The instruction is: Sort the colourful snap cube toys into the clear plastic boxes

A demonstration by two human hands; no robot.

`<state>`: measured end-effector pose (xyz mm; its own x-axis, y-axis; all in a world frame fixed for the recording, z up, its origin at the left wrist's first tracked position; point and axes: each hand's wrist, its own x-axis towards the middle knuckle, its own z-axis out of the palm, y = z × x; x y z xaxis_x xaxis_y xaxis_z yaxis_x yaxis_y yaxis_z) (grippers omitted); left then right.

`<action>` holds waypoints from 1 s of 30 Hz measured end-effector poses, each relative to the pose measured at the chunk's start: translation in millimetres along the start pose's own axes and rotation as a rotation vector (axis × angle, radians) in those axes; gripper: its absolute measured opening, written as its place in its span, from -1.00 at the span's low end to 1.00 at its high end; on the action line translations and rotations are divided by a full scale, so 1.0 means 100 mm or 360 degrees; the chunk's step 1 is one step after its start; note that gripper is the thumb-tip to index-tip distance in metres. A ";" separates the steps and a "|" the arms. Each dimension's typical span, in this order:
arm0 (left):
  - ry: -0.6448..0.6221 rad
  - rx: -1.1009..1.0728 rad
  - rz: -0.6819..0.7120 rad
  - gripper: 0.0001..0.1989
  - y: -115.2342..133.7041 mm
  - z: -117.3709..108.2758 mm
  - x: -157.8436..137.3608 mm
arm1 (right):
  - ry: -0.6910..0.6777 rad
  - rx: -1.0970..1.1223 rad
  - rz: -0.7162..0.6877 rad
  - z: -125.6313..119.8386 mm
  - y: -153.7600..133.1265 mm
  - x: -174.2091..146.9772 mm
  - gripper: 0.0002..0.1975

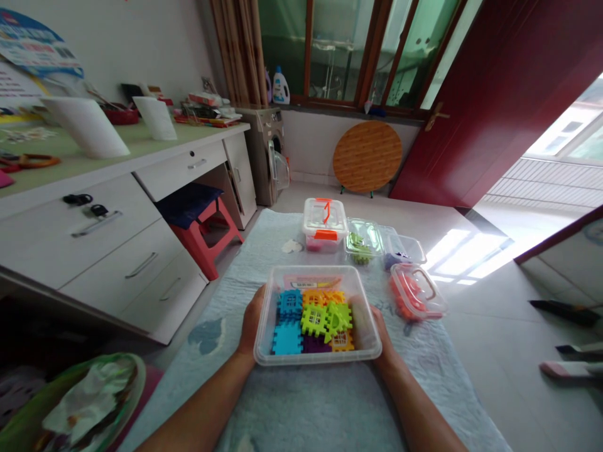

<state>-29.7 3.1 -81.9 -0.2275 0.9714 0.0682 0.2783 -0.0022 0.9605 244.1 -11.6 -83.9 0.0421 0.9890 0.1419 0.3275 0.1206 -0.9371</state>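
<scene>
A clear plastic box point(362, 326) without a lid is held between my two hands, low over the cloth-covered table. Inside lie toothed building blocks: blue blocks point(288, 339) on the left, green blocks point(315, 319) on top at the right, with orange blocks point(343, 341) and a purple one partly under them. My left hand point(253, 323) grips the left wall, and its fingertips are hidden behind the box. Around the right wall my right hand point(382, 333) is closed, its fingers mostly out of sight too.
A lidded box with orange clips point(325, 223) stands behind on the light blue cloth point(273, 238). Right of it are boxes of green pieces point(360, 245), purple pieces point(400, 256) and red pieces point(412, 295). A red stool point(207, 235) and a waste bin point(136, 383) stand left.
</scene>
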 end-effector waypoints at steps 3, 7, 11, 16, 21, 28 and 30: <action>-0.0002 0.0024 0.0024 -0.74 0.00 0.02 0.03 | -0.0101 0.0086 0.0071 -0.01 0.01 0.02 -0.57; -0.0026 0.0035 0.0039 -0.71 0.03 0.06 0.07 | -0.0097 0.0109 0.0099 -0.02 0.05 0.09 -0.56; -0.0028 0.0066 0.0005 -0.71 0.09 0.11 0.15 | -0.0097 0.0172 0.0097 -0.02 0.13 0.22 -0.58; -0.0008 0.0050 -0.0012 -0.69 0.11 0.16 0.27 | -0.0086 0.0166 0.0122 -0.02 0.18 0.36 -0.60; -0.0064 0.0083 0.0016 -0.68 0.13 0.16 0.29 | -0.0061 0.0196 0.0156 -0.02 0.14 0.37 -0.62; -0.0152 0.0061 -0.0065 -0.60 0.14 0.12 0.29 | -0.0045 0.0204 0.0195 -0.01 0.06 0.35 -0.63; -0.0177 0.0066 -0.0110 -0.59 0.15 0.12 0.29 | -0.0032 0.0164 0.0195 -0.01 0.05 0.34 -0.64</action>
<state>-21.2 33.8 -68.7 -0.1435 0.9892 -0.0303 0.3045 0.0732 0.9497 248.4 22.8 -83.0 0.0568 0.9982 0.0189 0.2226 0.0058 -0.9749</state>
